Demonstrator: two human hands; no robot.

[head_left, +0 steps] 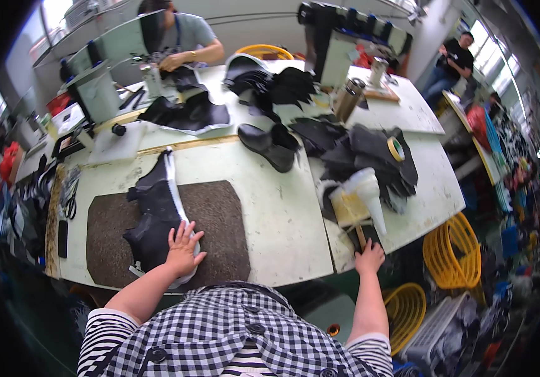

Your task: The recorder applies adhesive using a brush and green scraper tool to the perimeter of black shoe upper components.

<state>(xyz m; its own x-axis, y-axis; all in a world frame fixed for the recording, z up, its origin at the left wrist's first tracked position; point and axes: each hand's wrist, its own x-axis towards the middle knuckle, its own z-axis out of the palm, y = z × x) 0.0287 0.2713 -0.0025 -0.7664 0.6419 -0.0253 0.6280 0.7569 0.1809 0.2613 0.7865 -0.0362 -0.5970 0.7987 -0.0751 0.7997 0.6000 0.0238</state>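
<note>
My left hand (184,249) lies flat, fingers spread, on a black shoe-upper piece (155,217) with a white strip along its right edge. The piece rests on a dark brown mat (223,220), its narrow end reaching past the mat's far edge. At the table's front right, my right hand (370,257) is closed around the near end of a light wooden handle (361,238); the tool's head cannot be made out. Just beyond stands a yellowish, glue-stained container (350,204), with a whitish plastic funnel-shaped bottle (370,188) leaning beside it.
Stacked black pieces (370,151) with a tape roll (395,149) lie beyond the container. A black shoe (270,144) and a metal flask (349,100) stand farther back. Scissors (70,204) lie at left. A co-worker (188,47) sits opposite. Yellow baskets (452,251) stand at right.
</note>
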